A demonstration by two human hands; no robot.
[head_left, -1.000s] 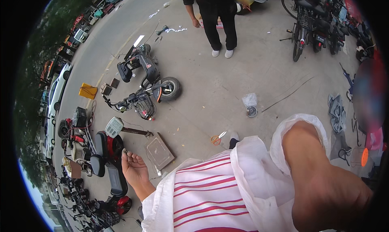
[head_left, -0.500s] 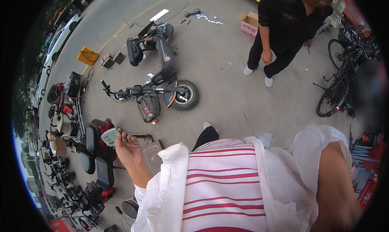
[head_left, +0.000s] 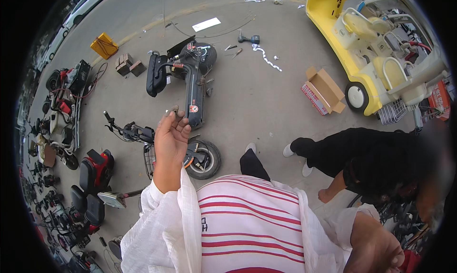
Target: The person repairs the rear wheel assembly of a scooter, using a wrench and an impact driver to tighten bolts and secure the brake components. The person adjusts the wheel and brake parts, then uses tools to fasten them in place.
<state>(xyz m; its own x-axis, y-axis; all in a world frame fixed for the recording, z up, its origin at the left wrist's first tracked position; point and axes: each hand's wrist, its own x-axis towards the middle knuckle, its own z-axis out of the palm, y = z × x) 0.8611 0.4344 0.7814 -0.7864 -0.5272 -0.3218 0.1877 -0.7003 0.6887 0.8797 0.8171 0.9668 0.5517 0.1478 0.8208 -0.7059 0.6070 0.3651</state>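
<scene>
My left hand (head_left: 172, 142) is raised in front of me, thumb and fingers curled together. A small dark bit shows at its fingertips, too small to name. Beyond this hand a black electric scooter (head_left: 194, 94) lies on its side on the pavement. Its front wheel (head_left: 205, 159) points toward me, and my hand and forearm hide part of its handlebar and basket. I cannot see the hand touching the scooter. At the lower right, my right hand (head_left: 383, 254) hangs low beside my body, dim and blurred, its fingers not clear.
A person in black (head_left: 352, 158) stands close on my right. Beyond are an open cardboard box (head_left: 326, 91) and a yellow cart (head_left: 352, 49). A cordless drill (head_left: 249, 38) and hand tools lie past the scooter. Parked scooters (head_left: 90, 177) and a yellow case (head_left: 104, 46) are at left.
The view has turned right, bringing in the yellow cart and more of the box. My left hand has moved up and right, now overlapping the scooter; the right hand has come into view.
</scene>
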